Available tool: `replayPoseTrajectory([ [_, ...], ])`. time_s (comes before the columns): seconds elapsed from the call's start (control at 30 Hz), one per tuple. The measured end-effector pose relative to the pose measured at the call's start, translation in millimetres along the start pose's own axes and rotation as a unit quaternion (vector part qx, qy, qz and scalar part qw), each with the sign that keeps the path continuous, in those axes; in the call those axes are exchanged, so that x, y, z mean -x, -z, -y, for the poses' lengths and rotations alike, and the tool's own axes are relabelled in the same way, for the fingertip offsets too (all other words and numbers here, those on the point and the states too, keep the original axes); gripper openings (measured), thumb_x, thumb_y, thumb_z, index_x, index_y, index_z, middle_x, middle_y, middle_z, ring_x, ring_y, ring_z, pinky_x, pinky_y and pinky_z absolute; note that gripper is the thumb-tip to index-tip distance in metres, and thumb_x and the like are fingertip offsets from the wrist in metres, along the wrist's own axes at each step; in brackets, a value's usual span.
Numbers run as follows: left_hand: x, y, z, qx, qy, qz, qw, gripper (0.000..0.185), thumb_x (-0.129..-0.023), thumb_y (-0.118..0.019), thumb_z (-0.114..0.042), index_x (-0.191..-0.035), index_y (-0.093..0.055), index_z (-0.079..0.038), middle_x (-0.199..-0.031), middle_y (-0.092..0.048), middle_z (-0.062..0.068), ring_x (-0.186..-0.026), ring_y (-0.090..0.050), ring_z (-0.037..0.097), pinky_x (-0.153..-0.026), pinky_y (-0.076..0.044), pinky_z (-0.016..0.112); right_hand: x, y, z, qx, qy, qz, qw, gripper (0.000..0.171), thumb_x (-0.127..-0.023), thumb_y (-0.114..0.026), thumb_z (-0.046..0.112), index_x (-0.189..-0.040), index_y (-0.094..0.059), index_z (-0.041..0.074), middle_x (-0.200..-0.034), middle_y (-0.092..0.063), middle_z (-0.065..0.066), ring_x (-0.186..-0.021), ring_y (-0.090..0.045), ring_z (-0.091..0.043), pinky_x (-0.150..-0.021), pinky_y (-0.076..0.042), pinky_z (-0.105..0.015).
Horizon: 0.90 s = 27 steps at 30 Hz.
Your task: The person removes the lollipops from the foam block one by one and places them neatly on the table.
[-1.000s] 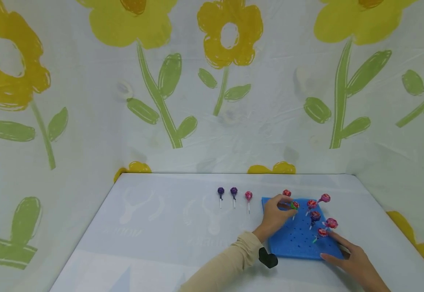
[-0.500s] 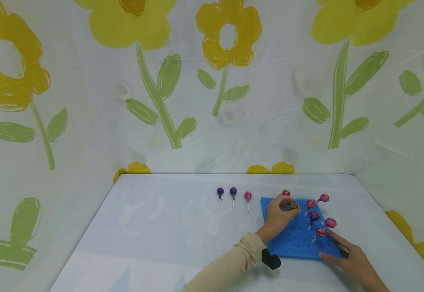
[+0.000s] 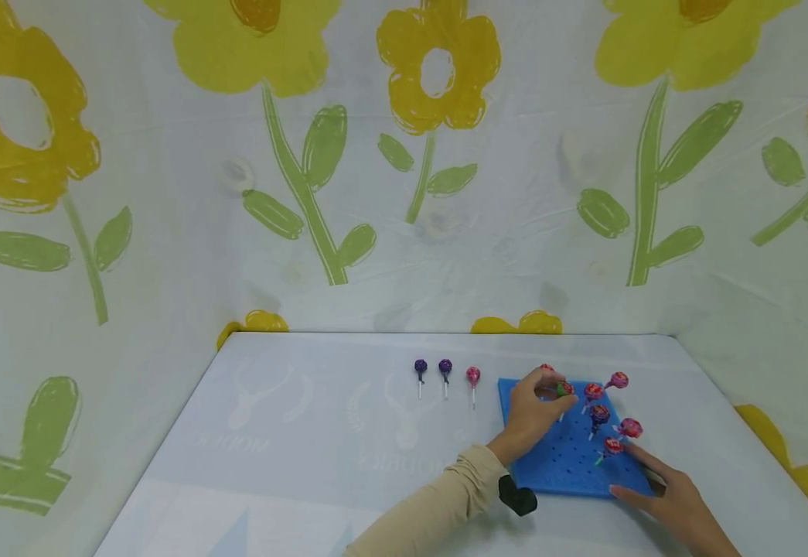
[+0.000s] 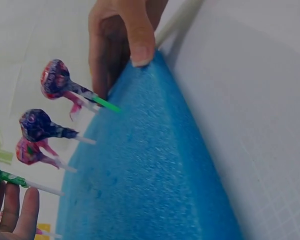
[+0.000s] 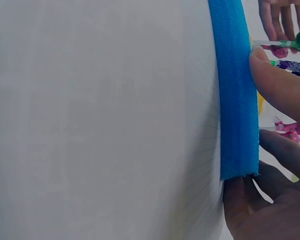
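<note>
My left hand (image 3: 534,408) pinches a green-and-red lollipop (image 3: 565,390) by its wrapped head, over the far part of a blue foam board (image 3: 550,468). In the left wrist view the white stick of this lollipop points at the board, its tip right at the surface. My right hand (image 3: 678,499) grips the board's near right corner, thumb on the top face and fingers round the side. Several lollipops stand tilted in the board, among them a dark purple one (image 3: 599,415), a pink one (image 3: 630,428) and a red one with a green stick (image 3: 613,446).
Two purple lollipops (image 3: 421,366) and a pink-red lollipop (image 3: 473,375) lie in a row on the white table (image 3: 292,433), left of the board. Small holes dot the board's top. A flower-printed cloth (image 3: 515,255) hangs behind and at both sides.
My left hand has shifted slightly to the right with the green-and-red lollipop, which tipped over and now stands more upright. The right hand and the board have stayed in place.
</note>
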<state>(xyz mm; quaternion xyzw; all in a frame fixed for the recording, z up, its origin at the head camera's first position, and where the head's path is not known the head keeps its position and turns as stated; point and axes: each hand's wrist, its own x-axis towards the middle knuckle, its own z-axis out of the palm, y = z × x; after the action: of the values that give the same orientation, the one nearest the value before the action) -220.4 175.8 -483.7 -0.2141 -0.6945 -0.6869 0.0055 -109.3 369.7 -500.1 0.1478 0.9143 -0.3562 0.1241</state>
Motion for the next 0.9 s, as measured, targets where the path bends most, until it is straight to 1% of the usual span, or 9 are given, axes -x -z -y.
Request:
replayPoseTrajectory([
  [0.1,-1.1,1.1,-5.7,0.000,-0.008,0.003,1.0000,0.023,-0.084,-0.072,-0.015,-0.105,-0.064,-0.015,-0.098,-0.065,-0.001,-0.088,-0.061,0.014,-0.072,-0.049,0.018,-0.9,-0.6,-2.0,0.010,0.003,-0.003,1.000,0.109,-0.071,-0.070,0.062,-0.145,-0.024,-0.003,-0.140,-0.019,-0.041,-0.125,-0.022,-0.059,-0.095,-0.032,-0.063],
  [0.27,-0.1,6.7,-16.6,0.017,-0.006,0.009,0.9998,0.021,-0.084,-0.071,-0.014,-0.104,-0.064,-0.015,-0.097,-0.064,-0.005,-0.087,-0.059,0.008,-0.070,-0.049,0.017,-2.3,-1.3,-3.9,0.018,0.003,-0.006,1.000,0.110,-0.071,-0.069,0.063,-0.145,-0.024,-0.004,-0.139,-0.019,-0.042,-0.124,-0.023,-0.059,-0.094,-0.032,-0.064],
  [0.37,1.3,11.2,-19.9,0.028,-0.008,0.013,0.9995,0.021,-0.085,-0.071,-0.014,-0.105,-0.063,-0.014,-0.097,-0.063,-0.006,-0.086,-0.057,0.005,-0.070,-0.050,0.018,-2.7,-0.9,-3.5,0.021,0.003,-0.007,1.000,0.110,-0.070,-0.070,0.064,-0.145,-0.025,-0.004,-0.140,-0.019,-0.042,-0.125,-0.022,-0.059,-0.094,-0.031,-0.064],
  [0.53,4.3,19.1,-19.3,0.032,-0.013,0.018,0.9992,0.022,-0.086,-0.070,-0.015,-0.107,-0.063,-0.014,-0.100,-0.063,-0.003,-0.089,-0.058,0.009,-0.075,-0.050,0.019,-2.6,-1.0,-3.9,0.027,0.003,-0.006,1.000,0.111,-0.069,-0.069,0.065,-0.145,-0.025,-0.004,-0.140,-0.019,-0.042,-0.125,-0.022,-0.059,-0.095,-0.031,-0.064],
  [0.6,5.6,22.2,-18.8,0.027,-0.007,0.017,0.9995,0.023,-0.086,-0.070,-0.017,-0.107,-0.063,-0.015,-0.101,-0.063,-0.003,-0.090,-0.058,0.011,-0.077,-0.049,0.019,-2.2,-0.8,-4.0,0.029,0.004,-0.006,1.000,0.111,-0.070,-0.069,0.065,-0.145,-0.025,-0.004,-0.140,-0.020,-0.042,-0.125,-0.022,-0.060,-0.095,-0.032,-0.064],
  [0.77,8.2,28.3,-19.4,0.010,0.005,0.008,0.9999,0.026,-0.085,-0.070,-0.017,-0.111,-0.063,-0.012,-0.102,-0.064,-0.003,-0.091,-0.059,0.013,-0.078,-0.048,0.019,-0.8,0.0,-1.9,0.030,0.009,-0.006,1.000,0.111,-0.071,-0.068,0.065,-0.144,-0.024,-0.005,-0.140,-0.020,-0.042,-0.124,-0.022,-0.059,-0.094,-0.032,-0.063],
  [0.9,9.4,32.2,-18.6,0.011,-0.003,0.007,0.9999,0.028,-0.085,-0.071,-0.013,-0.112,-0.063,-0.009,-0.104,-0.064,0.001,-0.092,-0.059,0.015,-0.080,-0.049,0.021,1.2,-0.5,0.4,0.025,0.014,-0.006,1.000,0.110,-0.071,-0.069,0.064,-0.143,-0.025,-0.007,-0.139,-0.021,-0.042,-0.124,-0.023,-0.060,-0.094,-0.033,-0.063],
])
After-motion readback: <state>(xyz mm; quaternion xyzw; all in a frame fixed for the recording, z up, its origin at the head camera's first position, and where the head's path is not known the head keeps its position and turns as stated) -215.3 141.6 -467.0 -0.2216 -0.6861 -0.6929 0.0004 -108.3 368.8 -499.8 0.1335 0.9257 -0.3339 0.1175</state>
